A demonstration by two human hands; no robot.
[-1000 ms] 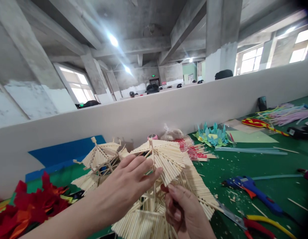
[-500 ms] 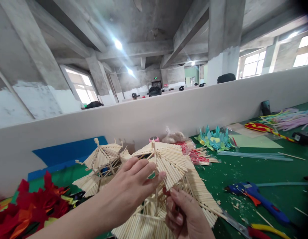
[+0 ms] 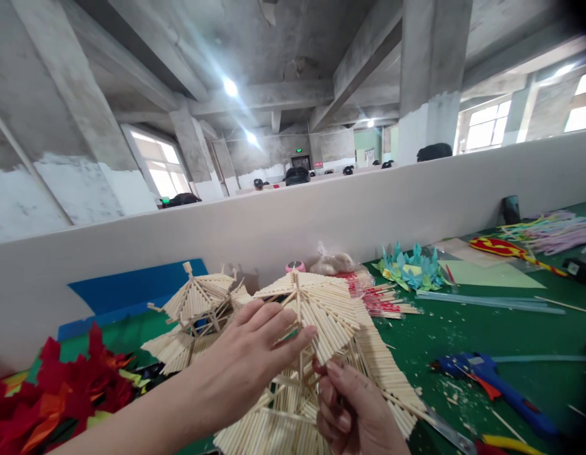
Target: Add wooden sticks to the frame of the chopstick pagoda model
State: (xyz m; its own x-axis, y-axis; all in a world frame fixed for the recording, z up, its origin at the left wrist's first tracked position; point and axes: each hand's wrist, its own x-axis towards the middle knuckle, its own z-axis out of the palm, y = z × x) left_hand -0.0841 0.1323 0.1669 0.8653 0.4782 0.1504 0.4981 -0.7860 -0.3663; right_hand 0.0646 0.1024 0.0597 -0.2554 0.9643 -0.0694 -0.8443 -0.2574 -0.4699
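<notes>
A model pavilion built of pale wooden sticks stands before me, its peaked stick roof (image 3: 327, 316) fanning out from a center post. My left hand (image 3: 262, 347) lies against the left side of this roof, fingers stretched out and thumb reaching across the front panel. At the roof's lower front corner, my right hand (image 3: 352, 404) is closed in a pinch on the edge, its other fingers curled. Whether something small is also between those fingertips is hidden. Below spreads a wider lower stick roof (image 3: 268, 433). To the left rises a smaller stick pavilion (image 3: 200, 297).
On the green table (image 3: 468, 335) at right lie a blue glue gun (image 3: 496, 385), scissors (image 3: 451, 433) and clear glue sticks (image 3: 492, 301). Bundled sticks (image 3: 382, 300) and a turquoise paper flower (image 3: 411, 268) sit behind. Red paper flowers (image 3: 79, 385) are at left; a white partition (image 3: 226, 227) runs behind.
The view has shifted slightly, moving the scene a little to the right. Both hands keep nearly the same pose on the stick roof.
</notes>
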